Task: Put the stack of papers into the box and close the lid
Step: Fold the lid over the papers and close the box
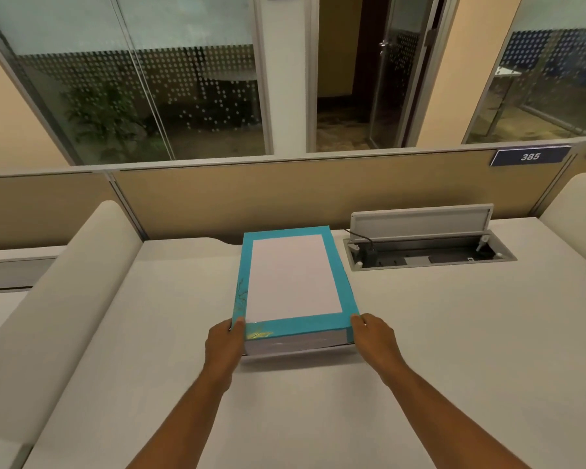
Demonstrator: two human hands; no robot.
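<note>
A teal box (339,286) lies on the white desk (149,333), long side pointing away from me. Its top is a teal lid (295,324) framing a white rectangle. Under the lid's near edge the layered edges of the stack of papers (295,345) show. My left hand (225,343) grips the near left corner of the lid, thumb on top. My right hand (372,338) grips the near right corner the same way. Whether the lid sits fully down I cannot tell.
To the right of the box, an open cable hatch (427,257) is sunk in the desk, its grey flap (420,220) standing up. A tan partition (285,194) runs along the far edge. Padded dividers (65,282) flank the desk on both sides.
</note>
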